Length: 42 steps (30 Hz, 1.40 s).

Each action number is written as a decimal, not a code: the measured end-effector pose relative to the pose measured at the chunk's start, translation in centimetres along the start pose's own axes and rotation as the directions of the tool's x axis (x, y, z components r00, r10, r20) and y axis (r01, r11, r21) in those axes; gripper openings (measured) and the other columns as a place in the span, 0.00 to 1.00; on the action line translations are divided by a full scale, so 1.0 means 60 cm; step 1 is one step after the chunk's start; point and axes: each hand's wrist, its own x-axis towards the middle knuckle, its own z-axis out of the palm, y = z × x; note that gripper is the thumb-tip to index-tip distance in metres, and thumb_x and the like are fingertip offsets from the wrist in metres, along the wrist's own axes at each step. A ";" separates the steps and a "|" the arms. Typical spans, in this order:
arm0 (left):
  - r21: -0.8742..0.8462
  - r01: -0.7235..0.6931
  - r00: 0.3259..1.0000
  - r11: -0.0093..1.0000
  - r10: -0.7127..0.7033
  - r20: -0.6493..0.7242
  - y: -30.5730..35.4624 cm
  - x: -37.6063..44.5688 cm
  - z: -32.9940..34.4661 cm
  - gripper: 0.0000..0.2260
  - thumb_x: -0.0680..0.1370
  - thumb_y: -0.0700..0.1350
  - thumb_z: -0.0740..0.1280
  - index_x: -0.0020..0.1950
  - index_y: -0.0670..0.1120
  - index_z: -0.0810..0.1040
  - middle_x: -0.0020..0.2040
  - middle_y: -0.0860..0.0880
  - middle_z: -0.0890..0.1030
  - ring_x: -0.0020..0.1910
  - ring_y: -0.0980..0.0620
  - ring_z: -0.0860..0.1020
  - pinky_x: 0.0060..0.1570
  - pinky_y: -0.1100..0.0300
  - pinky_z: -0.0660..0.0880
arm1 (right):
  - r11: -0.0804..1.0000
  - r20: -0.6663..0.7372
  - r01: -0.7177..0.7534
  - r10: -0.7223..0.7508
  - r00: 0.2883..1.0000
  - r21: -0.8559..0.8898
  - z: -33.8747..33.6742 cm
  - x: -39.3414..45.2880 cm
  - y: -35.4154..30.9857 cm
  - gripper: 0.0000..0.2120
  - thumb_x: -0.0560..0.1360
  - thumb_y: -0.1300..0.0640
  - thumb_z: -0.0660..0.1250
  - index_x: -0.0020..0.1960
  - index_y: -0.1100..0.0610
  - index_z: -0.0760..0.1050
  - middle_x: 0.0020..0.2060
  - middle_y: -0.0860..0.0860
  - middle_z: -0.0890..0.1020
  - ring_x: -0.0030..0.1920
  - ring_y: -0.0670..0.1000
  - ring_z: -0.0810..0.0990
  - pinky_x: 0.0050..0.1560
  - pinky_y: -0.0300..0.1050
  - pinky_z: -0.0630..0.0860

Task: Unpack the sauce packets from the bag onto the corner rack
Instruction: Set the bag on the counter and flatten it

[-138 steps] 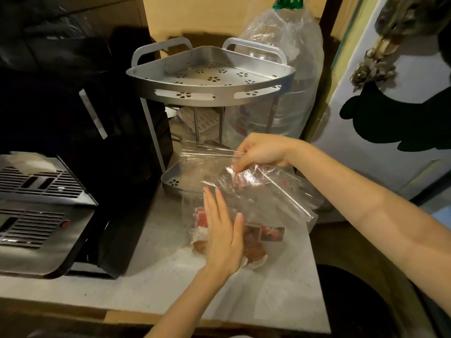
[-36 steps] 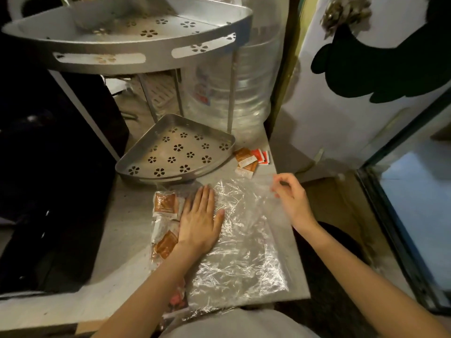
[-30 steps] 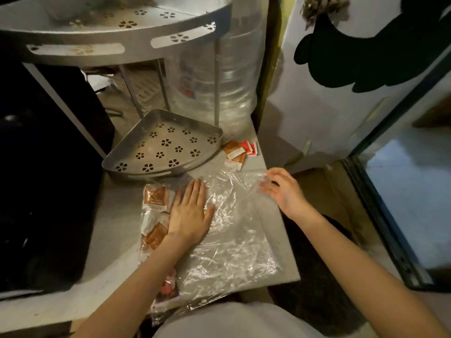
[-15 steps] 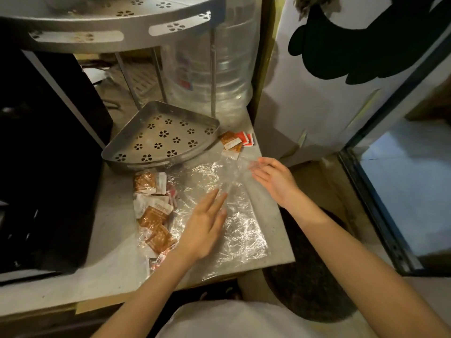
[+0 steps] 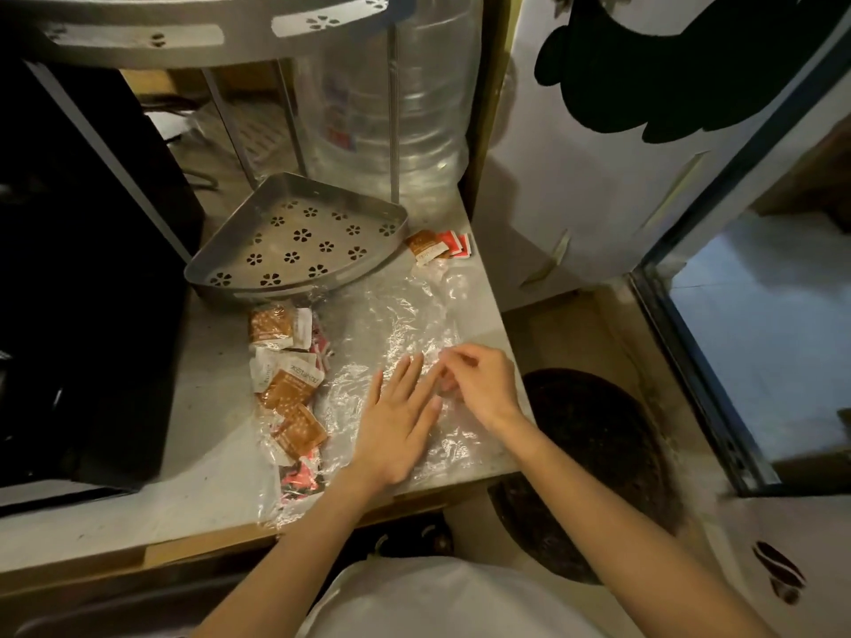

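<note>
Sauce packets [image 5: 288,389] are lying in a loose column on the counter [image 5: 184,453], just left of the left hand [image 5: 396,421], inside the left edge of the clear plastic bag [image 5: 396,324]. The column's long axis is running from the counter's front edge toward the corner rack [image 5: 299,237]; single packets are lying flat and skewed at different angles, brown ones mid-column and red ones at the near end. The bag is lying flattened and crinkled, its length running the same way, one end touching the rack's lower tray.

The left hand's grip is spread, palm down and pressing on the bag. The right hand [image 5: 479,384] is sitting just right of it, fingertips pressed together on the film; whether they are actually pinching it I cannot tell.

Beyond both hands, a few loose packets [image 5: 437,246] are resting beside the tray's right corner. A large water bottle [image 5: 391,108] is standing behind the rack, and a black appliance [image 5: 83,269] is filling the far left.
</note>
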 end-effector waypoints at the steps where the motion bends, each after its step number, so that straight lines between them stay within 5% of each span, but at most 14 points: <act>1: -0.035 0.009 1.000 0.999 -0.010 -0.016 0.000 0.000 0.001 0.30 0.73 0.65 0.29 0.73 0.57 0.42 0.76 0.55 0.48 0.75 0.58 0.43 0.74 0.53 0.38 | 0.999 -0.017 -0.015 0.016 1.000 0.046 -0.005 -0.001 0.000 0.07 0.76 0.58 0.65 0.47 0.60 0.80 0.37 0.54 0.83 0.35 0.51 0.82 0.40 0.46 0.81; 6: -0.056 0.053 0.998 0.997 -0.055 -0.025 -0.003 0.001 0.004 0.31 0.71 0.66 0.27 0.72 0.56 0.40 0.75 0.57 0.46 0.75 0.60 0.43 0.73 0.56 0.37 | 0.950 -0.049 -0.164 0.183 0.982 0.267 -0.055 0.017 0.000 0.06 0.77 0.60 0.63 0.49 0.62 0.77 0.35 0.55 0.82 0.32 0.50 0.82 0.33 0.42 0.79; 19: 0.016 0.038 0.999 0.999 -0.038 0.010 -0.014 0.002 0.014 0.33 0.72 0.65 0.27 0.74 0.55 0.47 0.76 0.57 0.46 0.74 0.61 0.40 0.74 0.54 0.37 | 0.975 0.056 -0.179 0.188 0.981 -0.132 -0.142 0.109 0.030 0.07 0.77 0.62 0.61 0.48 0.61 0.77 0.32 0.52 0.77 0.30 0.47 0.72 0.26 0.36 0.69; 24: -0.121 0.074 0.997 0.990 -0.070 0.035 -0.011 0.008 0.003 0.34 0.71 0.66 0.33 0.73 0.55 0.53 0.74 0.59 0.49 0.74 0.61 0.44 0.72 0.58 0.36 | 0.952 0.036 -0.160 0.175 0.984 -0.262 -0.142 0.119 0.040 0.11 0.73 0.61 0.66 0.56 0.60 0.74 0.44 0.57 0.80 0.40 0.51 0.77 0.38 0.44 0.73; 29: -0.444 0.167 0.986 0.880 -0.151 0.072 -0.006 0.024 -0.033 0.25 0.76 0.56 0.47 0.68 0.49 0.69 0.73 0.53 0.63 0.73 0.56 0.58 0.74 0.52 0.48 | 0.771 -0.025 0.124 -0.179 0.983 -0.625 -0.126 0.119 -0.015 0.28 0.74 0.58 0.66 0.70 0.61 0.59 0.66 0.59 0.70 0.67 0.59 0.66 0.65 0.52 0.66; 32: -0.470 0.170 0.985 0.866 -0.167 0.048 0.001 0.023 -0.067 0.23 0.75 0.53 0.53 0.67 0.48 0.71 0.71 0.50 0.68 0.69 0.53 0.65 0.70 0.51 0.61 | 0.436 0.177 0.361 -0.408 0.896 -0.825 -0.089 0.105 -0.062 0.31 0.75 0.56 0.63 0.73 0.60 0.55 0.73 0.57 0.60 0.73 0.57 0.56 0.71 0.53 0.56; 34: -0.475 0.160 0.985 0.865 -0.172 0.019 0.002 0.019 -0.091 0.21 0.75 0.52 0.54 0.65 0.49 0.72 0.67 0.50 0.73 0.65 0.53 0.71 0.66 0.50 0.67 | 0.313 0.363 0.514 -0.430 0.827 -0.799 -0.055 0.100 -0.089 0.32 0.75 0.55 0.62 0.74 0.59 0.52 0.75 0.55 0.54 0.75 0.55 0.49 0.73 0.53 0.49; 38: -0.480 0.112 0.960 0.870 -0.220 -0.174 -0.001 -0.001 -0.138 0.14 0.78 0.46 0.62 0.62 0.50 0.74 0.60 0.54 0.77 0.58 0.52 0.77 0.60 0.52 0.74 | 0.313 0.597 0.711 -0.391 0.700 -0.629 0.022 0.097 -0.138 0.32 0.76 0.51 0.62 0.75 0.56 0.52 0.76 0.53 0.56 0.75 0.52 0.51 0.74 0.49 0.48; 42: -0.474 0.172 0.757 0.863 -0.424 -0.497 -0.023 -0.041 -0.158 0.23 0.73 0.41 0.69 0.67 0.50 0.69 0.62 0.56 0.72 0.61 0.55 0.72 0.62 0.54 0.71 | 0.404 0.697 0.776 -0.357 0.622 -0.485 0.095 0.097 -0.173 0.35 0.73 0.49 0.67 0.74 0.56 0.55 0.74 0.54 0.62 0.73 0.54 0.59 0.71 0.49 0.56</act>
